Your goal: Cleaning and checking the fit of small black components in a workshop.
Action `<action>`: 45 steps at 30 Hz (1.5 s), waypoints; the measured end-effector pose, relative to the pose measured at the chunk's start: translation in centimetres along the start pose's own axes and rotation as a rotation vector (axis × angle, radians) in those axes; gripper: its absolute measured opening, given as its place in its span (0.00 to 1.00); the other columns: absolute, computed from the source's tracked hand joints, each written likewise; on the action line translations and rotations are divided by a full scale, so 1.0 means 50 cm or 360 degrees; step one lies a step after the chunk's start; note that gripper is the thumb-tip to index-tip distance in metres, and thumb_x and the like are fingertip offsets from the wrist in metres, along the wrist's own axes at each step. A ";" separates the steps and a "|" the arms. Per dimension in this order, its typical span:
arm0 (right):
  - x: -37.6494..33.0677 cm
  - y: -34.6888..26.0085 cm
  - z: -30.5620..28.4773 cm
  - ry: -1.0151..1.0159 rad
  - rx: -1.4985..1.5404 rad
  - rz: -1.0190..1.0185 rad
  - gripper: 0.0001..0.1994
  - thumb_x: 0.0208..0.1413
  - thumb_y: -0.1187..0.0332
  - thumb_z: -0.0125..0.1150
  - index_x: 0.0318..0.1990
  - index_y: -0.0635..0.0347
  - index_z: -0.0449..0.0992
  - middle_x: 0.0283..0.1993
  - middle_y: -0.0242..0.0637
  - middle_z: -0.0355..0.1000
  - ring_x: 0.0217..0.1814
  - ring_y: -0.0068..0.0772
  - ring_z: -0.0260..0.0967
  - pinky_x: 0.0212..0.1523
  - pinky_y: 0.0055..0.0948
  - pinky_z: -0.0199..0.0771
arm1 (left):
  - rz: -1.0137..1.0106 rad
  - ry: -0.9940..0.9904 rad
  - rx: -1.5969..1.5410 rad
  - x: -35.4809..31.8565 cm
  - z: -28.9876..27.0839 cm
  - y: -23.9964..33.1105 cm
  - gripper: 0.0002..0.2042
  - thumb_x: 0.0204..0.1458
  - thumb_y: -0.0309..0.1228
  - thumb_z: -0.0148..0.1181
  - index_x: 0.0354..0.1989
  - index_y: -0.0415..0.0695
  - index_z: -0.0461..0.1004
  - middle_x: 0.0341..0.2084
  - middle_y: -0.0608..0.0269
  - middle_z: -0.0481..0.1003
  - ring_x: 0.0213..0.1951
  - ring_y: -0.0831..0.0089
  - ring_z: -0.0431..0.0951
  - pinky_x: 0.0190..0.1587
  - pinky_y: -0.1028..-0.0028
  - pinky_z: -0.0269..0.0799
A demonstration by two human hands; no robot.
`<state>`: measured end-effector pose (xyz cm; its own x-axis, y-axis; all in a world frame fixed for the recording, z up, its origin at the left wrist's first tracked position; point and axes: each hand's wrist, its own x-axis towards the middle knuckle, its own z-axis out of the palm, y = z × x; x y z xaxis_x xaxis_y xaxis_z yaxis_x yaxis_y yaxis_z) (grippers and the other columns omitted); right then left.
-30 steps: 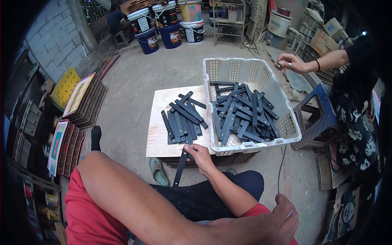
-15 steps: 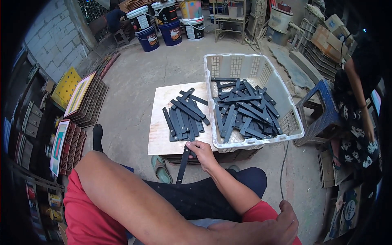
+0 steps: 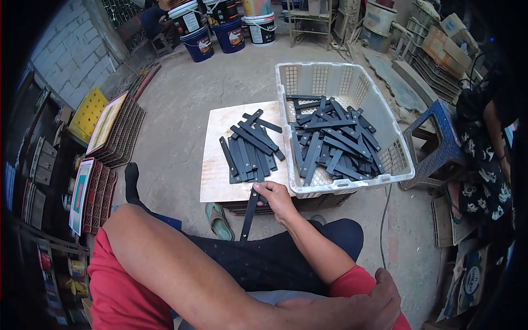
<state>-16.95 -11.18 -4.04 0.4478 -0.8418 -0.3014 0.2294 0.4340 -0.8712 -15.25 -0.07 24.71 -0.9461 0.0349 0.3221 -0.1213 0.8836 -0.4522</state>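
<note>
My right hand (image 3: 273, 199) pinches the upper end of a flat black strip (image 3: 249, 219) between thumb and fingers. The strip hangs over my dark-clothed lap and has a small metal stud near each end. Just beyond the hand, a loose pile of similar black strips (image 3: 252, 144) lies on a pale wooden board (image 3: 217, 190). More black strips (image 3: 335, 137) fill much of a white plastic crate (image 3: 404, 175) to the right. Across my body, my left hand (image 3: 385, 302) lies against my right upper arm by the red sleeve; its fingers are mostly hidden.
A blue stool (image 3: 440, 135) and a seated person (image 3: 487, 148) are at the right. A green sandal (image 3: 219, 223) lies below the board. Stacked crates (image 3: 124, 132) line the left, and paint buckets (image 3: 230, 37) stand at the back. A cable (image 3: 383, 231) crosses the floor.
The view has tilted slightly, so the board and crate sit higher in it. My right hand still holds the same strip, and my left hand stays at my arm.
</note>
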 end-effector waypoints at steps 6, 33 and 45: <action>0.005 0.002 -0.001 -0.0014 -0.0017 0.0001 0.10 0.55 0.63 0.59 0.32 0.62 0.76 0.28 0.29 0.72 0.28 0.16 0.67 0.28 0.17 0.69 | -0.0021 -0.0019 -0.0020 0.003 -0.007 -0.013 0.14 0.45 0.33 0.45 0.36 0.38 0.70 0.36 0.59 0.70 0.41 0.64 0.69 0.49 0.63 0.62; 0.022 0.013 -0.007 0.0083 -0.0040 -0.0038 0.12 0.53 0.59 0.61 0.32 0.61 0.76 0.30 0.29 0.71 0.30 0.20 0.66 0.27 0.22 0.69 | -0.3353 0.0520 0.0528 -0.756 0.182 0.413 0.18 0.48 0.25 0.51 0.50 0.34 0.69 0.49 0.49 0.70 0.51 0.58 0.69 0.58 0.68 0.58; 0.000 0.011 0.000 0.0074 -0.0262 -0.0114 0.14 0.53 0.58 0.60 0.34 0.62 0.77 0.32 0.31 0.72 0.34 0.21 0.67 0.28 0.23 0.72 | -0.3548 0.1833 -0.0187 -1.084 0.375 0.411 0.14 0.50 0.31 0.52 0.41 0.35 0.72 0.35 0.53 0.74 0.38 0.64 0.73 0.43 0.67 0.69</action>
<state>-16.84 -10.97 -4.53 0.3943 -0.8842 -0.2505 0.1129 0.3171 -0.9416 27.91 7.44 -17.62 0.8875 -0.4333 0.1567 -0.1763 -0.0051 0.9843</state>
